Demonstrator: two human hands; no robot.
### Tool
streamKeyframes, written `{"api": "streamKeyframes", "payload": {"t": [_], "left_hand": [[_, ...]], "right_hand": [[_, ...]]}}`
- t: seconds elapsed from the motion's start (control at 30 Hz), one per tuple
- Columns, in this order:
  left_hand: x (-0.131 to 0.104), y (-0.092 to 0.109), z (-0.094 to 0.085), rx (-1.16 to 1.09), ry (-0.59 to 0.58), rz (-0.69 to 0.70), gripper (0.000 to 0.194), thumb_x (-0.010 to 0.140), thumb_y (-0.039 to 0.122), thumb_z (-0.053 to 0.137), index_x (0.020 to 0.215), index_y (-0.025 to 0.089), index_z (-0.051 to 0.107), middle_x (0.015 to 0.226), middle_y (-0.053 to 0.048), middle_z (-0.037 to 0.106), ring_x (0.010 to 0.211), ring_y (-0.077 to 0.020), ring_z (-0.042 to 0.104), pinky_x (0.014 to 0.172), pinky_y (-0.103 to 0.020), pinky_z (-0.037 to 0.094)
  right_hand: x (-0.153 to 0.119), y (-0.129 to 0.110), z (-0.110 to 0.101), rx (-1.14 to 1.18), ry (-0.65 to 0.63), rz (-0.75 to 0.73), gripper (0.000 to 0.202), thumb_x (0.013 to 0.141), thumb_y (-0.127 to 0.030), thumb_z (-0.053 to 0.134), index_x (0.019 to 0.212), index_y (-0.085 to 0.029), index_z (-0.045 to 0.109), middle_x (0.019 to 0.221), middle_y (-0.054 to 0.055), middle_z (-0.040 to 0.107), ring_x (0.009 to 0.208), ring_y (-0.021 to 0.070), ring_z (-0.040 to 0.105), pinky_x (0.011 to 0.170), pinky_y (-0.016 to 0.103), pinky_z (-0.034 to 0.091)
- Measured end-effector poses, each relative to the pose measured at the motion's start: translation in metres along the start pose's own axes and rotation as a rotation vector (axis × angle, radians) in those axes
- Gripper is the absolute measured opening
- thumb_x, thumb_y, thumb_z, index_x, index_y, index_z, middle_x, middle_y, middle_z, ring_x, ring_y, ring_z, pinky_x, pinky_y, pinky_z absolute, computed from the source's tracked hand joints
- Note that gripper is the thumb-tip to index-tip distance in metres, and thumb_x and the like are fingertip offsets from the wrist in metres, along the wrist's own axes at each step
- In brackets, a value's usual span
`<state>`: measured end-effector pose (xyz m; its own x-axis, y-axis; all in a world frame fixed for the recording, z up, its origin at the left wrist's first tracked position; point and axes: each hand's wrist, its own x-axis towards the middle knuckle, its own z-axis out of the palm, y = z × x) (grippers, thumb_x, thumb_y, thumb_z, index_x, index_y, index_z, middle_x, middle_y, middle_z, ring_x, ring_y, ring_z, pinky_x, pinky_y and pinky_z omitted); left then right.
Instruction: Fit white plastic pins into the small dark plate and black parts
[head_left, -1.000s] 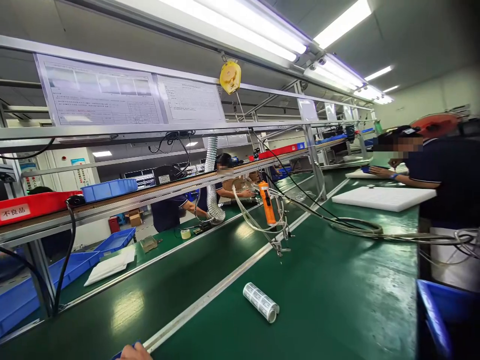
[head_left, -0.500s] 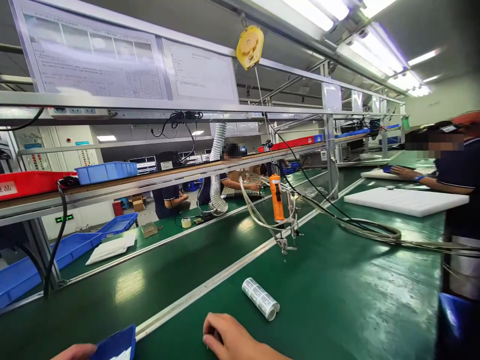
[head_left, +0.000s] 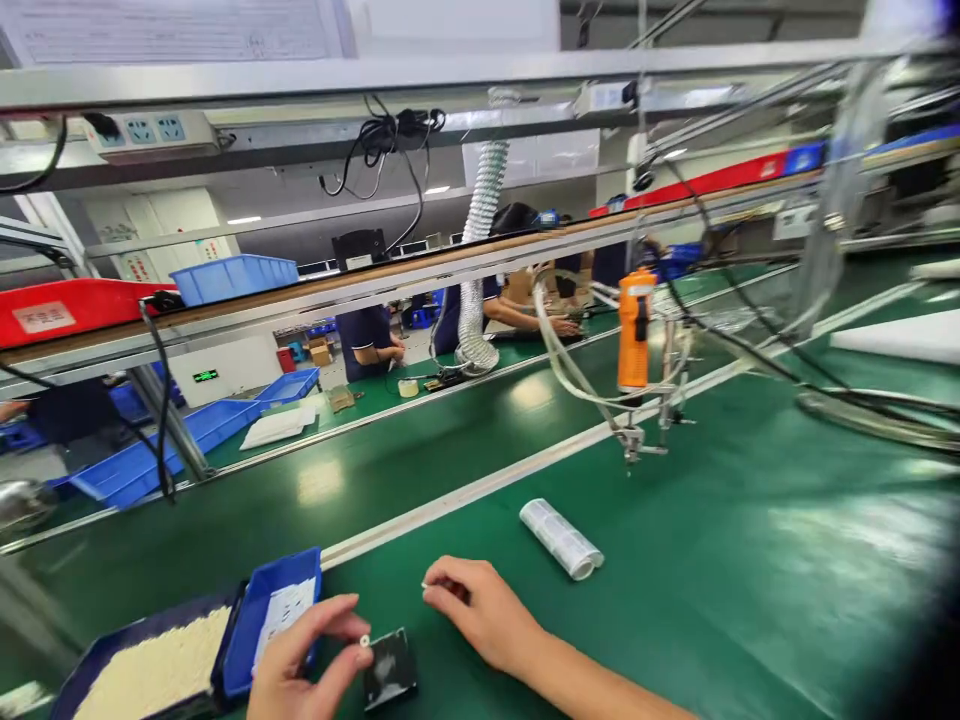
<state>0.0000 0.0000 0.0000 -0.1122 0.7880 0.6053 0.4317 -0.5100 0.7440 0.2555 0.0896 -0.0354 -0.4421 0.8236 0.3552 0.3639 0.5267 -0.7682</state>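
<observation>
My left hand (head_left: 300, 660) is at the bottom edge and pinches a tiny white part between thumb and forefinger, just above a small black square piece (head_left: 390, 668) lying on the green bench. My right hand (head_left: 480, 610) rests on the bench to the right of it, fingers curled; something small shows at its fingertips, too small to name. A blue bin (head_left: 259, 618) holding a printed white slip sits left of my left hand. Beside it is a dark tray of pale granular parts (head_left: 142, 670).
A white roll of labels (head_left: 561, 538) lies beyond my right hand. An orange electric screwdriver (head_left: 634, 330) hangs over the bench with hoses and cables. A pale strip (head_left: 480, 490) divides the green surface. Other people work across the line; blue bins (head_left: 150, 460) sit at left.
The view has tilted down and shifted left. Both my hands have come into view, the left now pinching a tiny white part over the black piece; the tray of pale parts appeared.
</observation>
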Motion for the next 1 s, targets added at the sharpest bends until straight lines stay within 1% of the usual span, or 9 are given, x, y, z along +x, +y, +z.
{"api": "streamKeyframes", "payload": {"t": [0.13,0.23,0.4,0.53,0.67,0.73,0.87,0.93,1.0], "left_hand": [[-0.007,-0.003,0.004,-0.036,-0.035,-0.035,0.04,0.09,0.062,0.085,0.118,0.034,0.079,0.088,0.003,0.083,0.08,-0.0148,0.079,0.087,-0.02,0.062],[-0.011,-0.007,0.004,-0.037,-0.087,-0.019,0.036,0.093,0.055,0.084,0.123,0.036,0.076,0.091,0.005,0.083,0.083,-0.014,0.079,0.09,-0.02,0.062],[-0.013,-0.01,-0.002,0.036,-0.233,0.1,0.043,0.095,0.03,0.085,0.134,0.04,0.069,0.098,0.006,0.084,0.086,-0.014,0.081,0.09,-0.02,0.064],[-0.007,-0.001,0.001,0.038,-0.228,0.213,0.042,0.097,0.026,0.084,0.134,0.039,0.07,0.095,0.005,0.084,0.083,-0.0142,0.08,0.086,-0.02,0.065],[-0.002,0.005,0.007,-0.014,-0.26,0.3,0.019,0.105,0.027,0.073,0.121,0.033,0.079,0.09,-0.001,0.081,0.079,-0.0141,0.076,0.075,-0.019,0.062],[-0.003,0.004,0.008,-0.037,-0.287,0.226,0.015,0.105,0.027,0.072,0.114,0.031,0.083,0.091,-0.003,0.08,0.081,-0.0153,0.075,0.075,-0.02,0.061],[-0.01,0.005,0.013,-0.144,-0.295,-0.05,0.015,0.103,0.037,0.075,0.107,0.028,0.086,0.091,-0.006,0.078,0.083,-0.0179,0.074,0.076,-0.023,0.06],[-0.013,0.007,0.015,-0.22,-0.282,-0.174,0.02,0.101,0.043,0.076,0.106,0.027,0.087,0.093,-0.007,0.078,0.084,-0.0187,0.073,0.076,-0.023,0.06],[-0.015,0.01,0.017,-0.286,-0.275,-0.262,0.026,0.098,0.05,0.079,0.106,0.026,0.087,0.097,-0.008,0.078,0.087,-0.0201,0.073,0.077,-0.025,0.06]], "right_hand": [[-0.015,-0.034,0.005,0.223,0.075,-0.033,0.031,0.108,-0.047,0.06,0.107,-0.025,0.082,0.091,0.003,0.073,0.083,0.0192,0.066,0.075,0.028,0.05],[-0.026,-0.049,0.009,0.36,0.084,-0.064,0.03,0.106,-0.048,0.063,0.114,-0.027,0.083,0.095,0.005,0.073,0.088,0.0203,0.067,0.079,0.029,0.052],[-0.032,-0.052,0.019,0.417,0.041,0.123,0.038,0.092,-0.046,0.076,0.125,-0.028,0.078,0.094,0.004,0.078,0.082,0.0208,0.067,0.068,0.028,0.048],[-0.031,-0.054,0.021,0.413,0.058,0.13,0.036,0.087,-0.041,0.08,0.121,-0.03,0.08,0.089,0.002,0.082,0.075,0.0196,0.067,0.064,0.027,0.044],[-0.028,-0.059,0.015,0.403,0.075,-0.005,0.011,0.09,-0.038,0.082,0.094,-0.029,0.088,0.079,0.001,0.079,0.071,0.0179,0.067,0.064,0.027,0.045],[-0.027,-0.061,0.012,0.41,0.049,-0.033,0.017,0.093,-0.042,0.081,0.087,-0.029,0.089,0.076,0.003,0.077,0.07,0.0177,0.066,0.066,0.027,0.046],[-0.026,-0.059,0.012,0.471,0.007,0.073,0.036,0.1,-0.057,0.07,0.105,-0.027,0.089,0.092,0.007,0.078,0.084,0.0223,0.069,0.075,0.031,0.053],[-0.027,-0.055,0.015,0.514,0.005,0.126,0.046,0.099,-0.065,0.069,0.11,-0.025,0.087,0.102,0.01,0.078,0.093,0.0259,0.071,0.083,0.035,0.057],[-0.028,-0.051,0.02,0.573,-0.01,0.185,0.055,0.094,-0.071,0.071,0.118,-0.022,0.084,0.102,0.011,0.079,0.091,0.027,0.072,0.084,0.038,0.058]]}}
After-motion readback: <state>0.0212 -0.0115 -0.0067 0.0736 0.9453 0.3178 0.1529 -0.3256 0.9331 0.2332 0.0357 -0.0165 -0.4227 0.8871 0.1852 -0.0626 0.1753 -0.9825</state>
